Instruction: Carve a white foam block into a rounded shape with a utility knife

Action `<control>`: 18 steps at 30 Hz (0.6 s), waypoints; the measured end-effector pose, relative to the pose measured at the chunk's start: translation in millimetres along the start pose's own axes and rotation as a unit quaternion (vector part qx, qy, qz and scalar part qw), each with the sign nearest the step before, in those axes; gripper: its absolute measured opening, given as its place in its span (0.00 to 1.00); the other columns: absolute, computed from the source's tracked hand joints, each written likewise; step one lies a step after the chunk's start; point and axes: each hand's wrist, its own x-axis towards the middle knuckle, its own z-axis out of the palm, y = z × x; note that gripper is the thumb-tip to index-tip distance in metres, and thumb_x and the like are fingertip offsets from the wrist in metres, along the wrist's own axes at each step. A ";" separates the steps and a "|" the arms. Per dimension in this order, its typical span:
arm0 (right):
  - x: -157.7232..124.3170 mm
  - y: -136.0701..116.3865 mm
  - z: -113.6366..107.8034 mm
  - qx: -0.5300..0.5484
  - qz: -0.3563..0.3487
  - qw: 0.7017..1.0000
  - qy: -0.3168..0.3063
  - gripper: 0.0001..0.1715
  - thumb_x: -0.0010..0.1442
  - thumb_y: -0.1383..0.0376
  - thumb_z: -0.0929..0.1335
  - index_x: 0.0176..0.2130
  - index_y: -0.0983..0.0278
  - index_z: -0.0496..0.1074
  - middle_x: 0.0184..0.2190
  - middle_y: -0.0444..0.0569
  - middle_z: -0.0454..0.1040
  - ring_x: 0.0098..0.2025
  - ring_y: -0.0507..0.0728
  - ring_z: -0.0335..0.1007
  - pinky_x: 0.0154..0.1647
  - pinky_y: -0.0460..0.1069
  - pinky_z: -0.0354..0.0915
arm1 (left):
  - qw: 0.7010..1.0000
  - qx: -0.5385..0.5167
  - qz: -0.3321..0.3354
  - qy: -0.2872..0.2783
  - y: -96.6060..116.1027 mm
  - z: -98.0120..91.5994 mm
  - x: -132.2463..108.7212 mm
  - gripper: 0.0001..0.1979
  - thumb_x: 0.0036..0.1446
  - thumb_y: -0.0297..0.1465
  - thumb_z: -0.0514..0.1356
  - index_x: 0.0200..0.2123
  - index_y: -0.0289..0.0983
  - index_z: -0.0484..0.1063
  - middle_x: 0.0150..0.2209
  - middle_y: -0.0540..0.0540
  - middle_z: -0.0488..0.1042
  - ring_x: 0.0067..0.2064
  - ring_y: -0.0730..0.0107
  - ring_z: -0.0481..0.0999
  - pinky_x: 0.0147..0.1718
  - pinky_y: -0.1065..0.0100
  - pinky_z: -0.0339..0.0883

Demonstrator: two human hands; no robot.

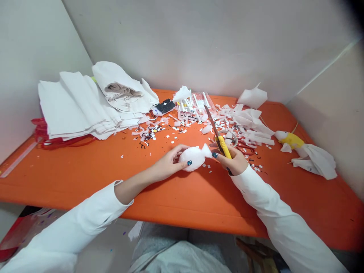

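Note:
A white fish-shaped piece [192,157], round in the body with a small flared tail, is held above the orange table. My left hand [172,161] closes round its left side, the thumb lying on top. The thumb of my right hand [235,160] is at the tail tip. That same hand grips a yellow utility knife [224,148], its long blade out and pointing up and away from me. Right behind the knife lie a roll of clear tape [233,137] and red-handled scissors [248,148], partly hidden by the hand.
Stacked white sheets [76,106] and a folded white bundle [122,89] fill the back left. Small paper scraps [176,131] cover the middle of the orange table [159,197]. Markers [196,101] in a clear case lie behind them. A white-and-yellow bird-like figure [295,142] rests at right.

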 end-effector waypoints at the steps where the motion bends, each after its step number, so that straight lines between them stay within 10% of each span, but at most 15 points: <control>1: -0.7 0.4 0.9 -0.006 0.012 1.000 -0.001 0.23 0.47 0.57 0.74 0.44 0.62 0.75 0.42 0.50 0.78 0.39 0.58 0.76 0.37 0.51 0.71 | 1.000 0.013 -0.001 -0.004 1.5 0.6 -1.4 0.24 0.54 0.38 0.62 0.52 0.36 0.64 0.51 0.41 0.70 0.50 0.61 0.72 0.48 0.67 0.65; 18: -8.6 5.0 25.8 0.028 -0.015 0.997 -0.072 0.25 0.45 0.54 0.76 0.40 0.62 0.73 0.37 0.50 0.78 0.41 0.58 0.75 0.40 0.51 0.71 | 0.997 0.056 -0.053 0.020 9.7 12.8 -10.9 0.17 0.50 0.38 0.65 0.40 0.39 0.64 0.33 0.52 0.70 0.29 0.74 0.70 0.28 0.73 0.66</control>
